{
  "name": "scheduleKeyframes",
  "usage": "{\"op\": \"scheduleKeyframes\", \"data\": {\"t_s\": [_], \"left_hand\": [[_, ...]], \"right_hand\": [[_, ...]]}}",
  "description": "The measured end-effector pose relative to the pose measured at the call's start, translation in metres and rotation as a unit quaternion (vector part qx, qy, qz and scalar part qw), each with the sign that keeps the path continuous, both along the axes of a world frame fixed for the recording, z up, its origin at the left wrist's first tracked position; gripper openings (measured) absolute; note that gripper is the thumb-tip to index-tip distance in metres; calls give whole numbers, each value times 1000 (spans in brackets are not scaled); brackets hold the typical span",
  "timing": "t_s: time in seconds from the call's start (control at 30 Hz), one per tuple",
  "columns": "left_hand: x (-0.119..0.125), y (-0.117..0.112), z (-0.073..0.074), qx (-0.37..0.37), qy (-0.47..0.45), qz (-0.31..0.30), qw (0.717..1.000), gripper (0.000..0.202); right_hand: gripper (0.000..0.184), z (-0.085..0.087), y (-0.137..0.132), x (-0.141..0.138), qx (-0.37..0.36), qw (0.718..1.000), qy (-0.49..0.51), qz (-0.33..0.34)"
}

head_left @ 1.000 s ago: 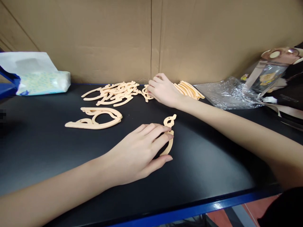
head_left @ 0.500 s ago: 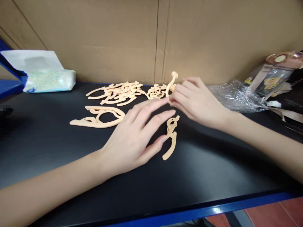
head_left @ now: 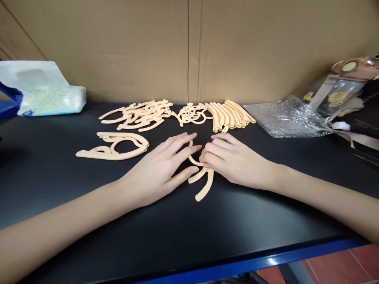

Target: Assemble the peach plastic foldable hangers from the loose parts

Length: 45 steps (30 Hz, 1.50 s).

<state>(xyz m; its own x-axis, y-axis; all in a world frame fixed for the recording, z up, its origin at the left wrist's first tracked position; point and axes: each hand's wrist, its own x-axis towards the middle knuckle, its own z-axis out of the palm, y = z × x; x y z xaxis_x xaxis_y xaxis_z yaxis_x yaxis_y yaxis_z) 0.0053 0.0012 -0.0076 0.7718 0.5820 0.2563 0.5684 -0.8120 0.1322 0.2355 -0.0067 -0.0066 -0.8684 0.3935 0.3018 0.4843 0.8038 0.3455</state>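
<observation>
Two curved beige plastic pieces [head_left: 203, 182] lie together on the black table [head_left: 251, 213] between my hands. My left hand [head_left: 161, 169] rests over their left side with fingers stretched out and fingertips touching them. My right hand [head_left: 232, 159] presses on their upper ends with fingers curled down. Behind the hands lies a row of stacked beige strips [head_left: 229, 114] and a tangle of small ring-shaped pieces [head_left: 191, 113].
A loose heap of beige curved pieces [head_left: 140, 115] sits at the back left, and a larger joined beige piece [head_left: 114, 146] lies nearer. A tissue pack [head_left: 49, 98] is far left. Crumpled clear plastic [head_left: 284, 118] and packaged goods [head_left: 340, 90] are at the right. Cardboard [head_left: 189, 43] walls the back.
My right hand brought a beige piece from the back pile down onto the piece on the table. My left hand drew back a little and its fingers rest beside the two pieces.
</observation>
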Motion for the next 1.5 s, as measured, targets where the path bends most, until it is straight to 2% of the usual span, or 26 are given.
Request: {"op": "scheduleKeyframes", "data": {"t_s": [0.13, 0.3, 0.43, 0.5, 0.63, 0.73, 0.8, 0.93, 1.13, 1.3, 1.5], "left_hand": [[1, 1, -1, -35, 20, 17, 999, 52], [0, 3, 0, -25, 37, 4, 999, 51], [-2, 2, 1, -21, 44, 2, 999, 52], [-2, 2, 1, -24, 49, 2, 999, 52], [-2, 2, 2, -29, 50, 2, 998, 51], [-1, 2, 3, -33, 48, 4, 998, 53], [-1, 2, 3, -34, 46, 2, 998, 53], [-2, 2, 3, -33, 45, -2, 998, 51], [-3, 1, 3, -28, 51, -2, 998, 52], [-2, 1, 3, -29, 54, -2, 998, 50], [-1, 1, 3, -29, 55, -1, 998, 51]], "right_hand": [[23, -1, 1, 1, -30, 999, 27, -10], [27, -2, 1, 0, -58, 995, 84, 8], [22, 0, 9, 7, -41, 988, 149, -3], [20, 2, 17, 15, -6, 983, 177, -44], [22, 3, 36, 38, 43, 960, 216, -175], [30, -5, 49, 50, 32, 943, 212, -255], [40, -11, 55, 54, 11, 939, 198, -281], [44, -20, 60, 55, -19, 943, 173, -284], [45, -19, 59, 53, -40, 951, 151, -266], [44, -19, 58, 52, -22, 949, 149, -275], [41, -21, 59, 52, 33, 950, 151, -270]]}}
